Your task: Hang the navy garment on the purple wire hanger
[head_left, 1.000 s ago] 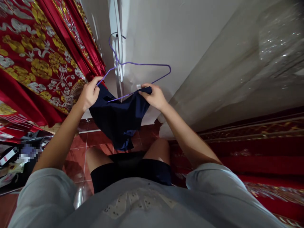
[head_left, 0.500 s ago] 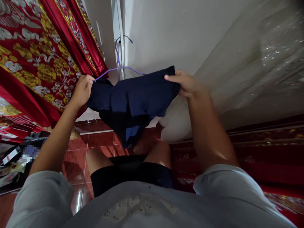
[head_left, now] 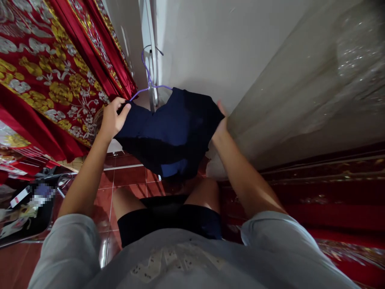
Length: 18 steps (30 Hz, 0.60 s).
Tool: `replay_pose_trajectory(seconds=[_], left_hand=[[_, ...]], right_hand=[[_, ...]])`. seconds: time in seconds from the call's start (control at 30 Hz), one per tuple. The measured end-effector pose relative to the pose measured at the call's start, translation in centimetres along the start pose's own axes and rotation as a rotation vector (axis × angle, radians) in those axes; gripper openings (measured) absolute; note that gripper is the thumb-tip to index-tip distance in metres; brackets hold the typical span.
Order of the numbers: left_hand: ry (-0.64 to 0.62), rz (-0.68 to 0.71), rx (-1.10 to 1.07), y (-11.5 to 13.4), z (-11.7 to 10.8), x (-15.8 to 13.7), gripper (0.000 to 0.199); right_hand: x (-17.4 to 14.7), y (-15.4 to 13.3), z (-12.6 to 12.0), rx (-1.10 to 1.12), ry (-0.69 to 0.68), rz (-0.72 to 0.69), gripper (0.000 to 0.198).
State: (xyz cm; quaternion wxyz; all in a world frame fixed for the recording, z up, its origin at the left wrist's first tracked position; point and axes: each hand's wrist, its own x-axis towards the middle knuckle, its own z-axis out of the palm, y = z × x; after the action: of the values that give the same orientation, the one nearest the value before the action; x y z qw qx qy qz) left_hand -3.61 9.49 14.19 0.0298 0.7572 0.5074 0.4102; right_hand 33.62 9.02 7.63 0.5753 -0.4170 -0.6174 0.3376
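A dark navy shirt hangs spread out in front of me on a thin purple wire hanger. The hanger's neck and hook rise above the shirt's neckline, and its arms run in under the cloth. My left hand pinches the left shoulder between thumb and fingers, right by the hanger's arm. At the opposite shoulder, my right hand sits against the cloth's edge, partly behind it. Its fingers are mostly hidden and a little blurred, so their grip cannot be made out.
Red curtains with gold and silver flowers hang at the left. A white metal upright stands behind the hanger, before a pale wall. Clear plastic sheeting covers the right side. A black tray with small items is at lower left, over red floor tiles.
The right side of the shirt now covers the hanger's right arm, which was bare before. My right hand moved left and slightly down, from pinching the cloth's front to behind its edge. My left hand shifted right.
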Motion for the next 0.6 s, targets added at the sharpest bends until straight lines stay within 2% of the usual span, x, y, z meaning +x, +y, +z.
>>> replay_pose_trajectory(seconds=[0.07, 0.1, 0.2, 0.27, 0.37, 0.4, 0.5, 0.53, 0.57, 0.6], left_hand=[[-0.037, 0.008, -0.003, 0.4, 0.0, -0.2, 0.031], [-0.052, 0.013, -0.011, 0.7, 0.2, 0.0, 0.033], [-0.047, 0.016, -0.048, 1.2, 1.2, 1.1, 0.035], [-0.011, 0.018, -0.079, 1.1, 2.0, 2.0, 0.030], [0.042, 0.023, -0.115, 0.8, 2.6, 2.6, 0.022], [0.055, 0.024, -0.124, 0.9, 2.7, 2.4, 0.020], [0.038, 0.034, -0.184, 1.7, 2.5, 0.9, 0.023], [0.014, 0.048, -0.219, 2.3, 2.4, 0.2, 0.027], [-0.022, 0.065, -0.257, 3.1, 2.3, -0.5, 0.033], [-0.070, 0.085, -0.294, 3.9, 2.3, -1.2, 0.039]], right_hand=[[0.7, 0.1, -1.0, 0.108, 0.021, 0.034, 0.086], [1.2, -0.3, -1.4, 0.149, 0.046, 0.049, 0.091], [2.2, -3.3, -1.3, 0.176, 0.112, 0.055, 0.096], [2.2, -5.8, -0.1, 0.177, 0.076, 0.049, 0.093], [0.7, -8.3, 1.6, 0.172, -0.120, 0.086, 0.077], [0.0, -8.6, 1.9, 0.177, -0.244, 0.109, 0.074], [-1.8, -7.7, 2.1, 0.182, -0.737, 0.160, 0.075], [-2.1, -7.0, 2.3, 0.144, -0.829, 0.142, 0.075], [-2.4, -6.0, 2.5, 0.075, -0.838, 0.099, 0.076], [-2.5, -5.0, 3.0, -0.024, -0.770, 0.036, 0.079]])
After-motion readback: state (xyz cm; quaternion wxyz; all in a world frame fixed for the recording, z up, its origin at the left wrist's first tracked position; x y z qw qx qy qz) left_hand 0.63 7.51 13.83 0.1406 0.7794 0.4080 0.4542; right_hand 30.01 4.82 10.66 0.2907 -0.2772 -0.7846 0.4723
